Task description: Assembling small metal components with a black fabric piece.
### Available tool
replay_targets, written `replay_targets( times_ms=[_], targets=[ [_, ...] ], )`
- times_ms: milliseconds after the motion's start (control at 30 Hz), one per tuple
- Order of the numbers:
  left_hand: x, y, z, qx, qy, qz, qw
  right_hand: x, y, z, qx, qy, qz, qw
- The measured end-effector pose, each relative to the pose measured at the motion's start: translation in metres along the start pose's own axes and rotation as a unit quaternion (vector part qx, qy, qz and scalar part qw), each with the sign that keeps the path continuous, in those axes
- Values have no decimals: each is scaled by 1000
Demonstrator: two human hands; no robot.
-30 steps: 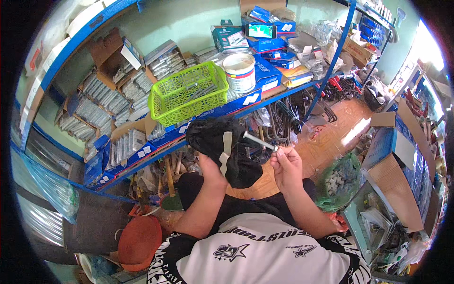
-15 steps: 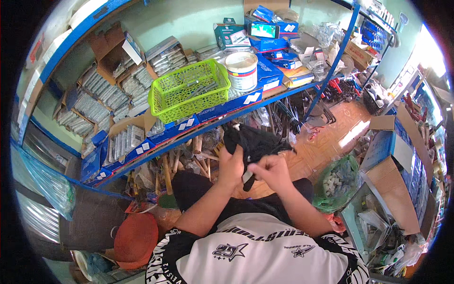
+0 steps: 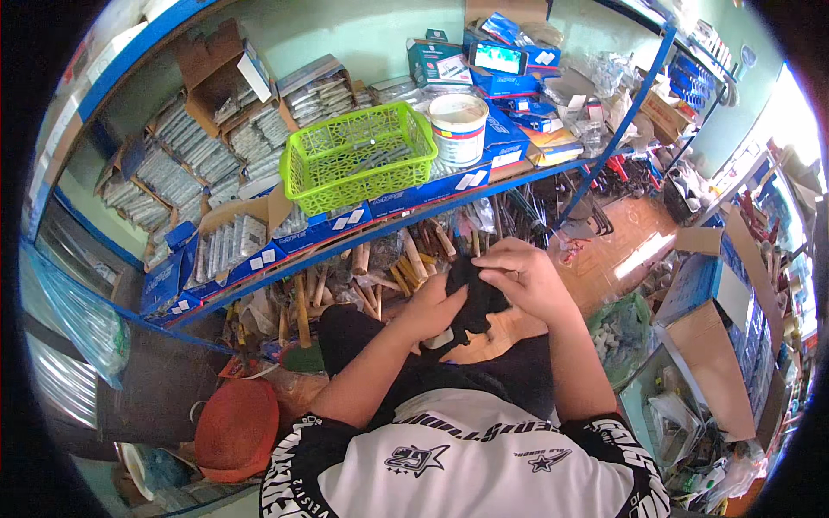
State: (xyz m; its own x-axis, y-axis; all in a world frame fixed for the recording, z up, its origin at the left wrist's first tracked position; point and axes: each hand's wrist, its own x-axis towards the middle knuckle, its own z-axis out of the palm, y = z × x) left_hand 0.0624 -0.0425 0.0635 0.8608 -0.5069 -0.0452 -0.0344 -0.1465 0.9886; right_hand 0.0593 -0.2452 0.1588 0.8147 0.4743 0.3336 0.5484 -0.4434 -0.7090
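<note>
A crumpled black cloth hangs between my hands above my lap; its exact kind I cannot make out. My left hand is closed on its left side, the thumb lying over the fabric. At its upper right edge, my right hand pinches it between thumb and fingers. A small whitish piece shows at the lower end of the cloth, under my left hand.
Ahead, a blue metal shelf carries a green plastic basket, a white bucket, a lit phone and boxes of metal parts. Wooden handles stand below. A red stool is left; an open carton and green bag are right.
The black cloth has been turned and bunched closer to me. My right hand has moved up to its upper edge, and the view has shifted slightly.
</note>
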Motion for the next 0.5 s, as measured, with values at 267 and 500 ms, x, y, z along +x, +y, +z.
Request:
replay_targets(
  times_ms=[267, 500],
  targets=[
    [-20, 33, -32, -88, -13, 53, 995, 4, -11, 1, -34, 58, -32, 997],
    [-9, 23, -51, -156, 384, 126, 901, 14, -22, 46, -20, 7, 7, 1000]
  ],
)
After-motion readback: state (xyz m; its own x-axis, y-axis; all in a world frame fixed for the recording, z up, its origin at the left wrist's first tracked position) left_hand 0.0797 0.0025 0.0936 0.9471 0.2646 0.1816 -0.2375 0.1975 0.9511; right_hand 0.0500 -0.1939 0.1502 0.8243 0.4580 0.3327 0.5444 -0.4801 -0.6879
